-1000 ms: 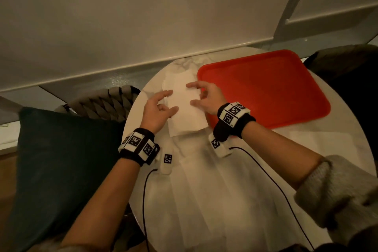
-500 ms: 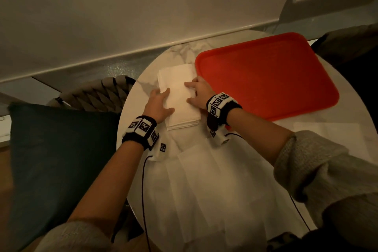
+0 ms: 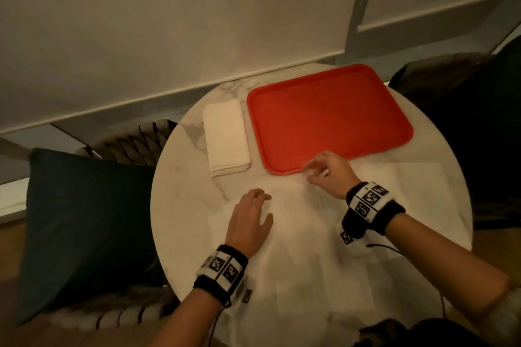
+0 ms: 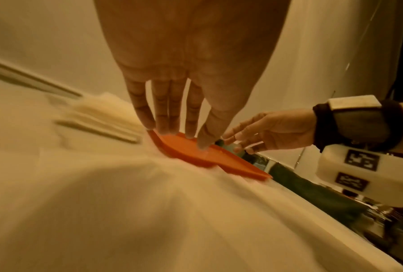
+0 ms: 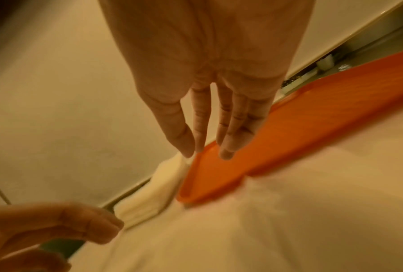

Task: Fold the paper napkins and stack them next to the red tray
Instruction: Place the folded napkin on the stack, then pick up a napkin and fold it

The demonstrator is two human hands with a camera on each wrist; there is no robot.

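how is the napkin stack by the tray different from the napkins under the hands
The folded stack is a compact, narrow pile with layered edges; the loose napkins lie unfolded, spread and overlapping. The stack sits left of the red tray at the table's far side; the loose napkins cover the near side. No hand touches the stack; the left hand and right hand are at the loose ones. Both are white paper.

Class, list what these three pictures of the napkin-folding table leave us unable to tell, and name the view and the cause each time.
- Number of napkins in the folded stack: head view, layers too small; left wrist view, blurred.
- Number of unfolded napkins: head view, overlapping white sheets merge in dim light.
- Whether the right hand pinches a napkin edge: head view, fingertips blurred.
- Whether the left hand touches the napkins: left wrist view, motion blur.
- Near side of the table: head view, cut off by the bottom edge.
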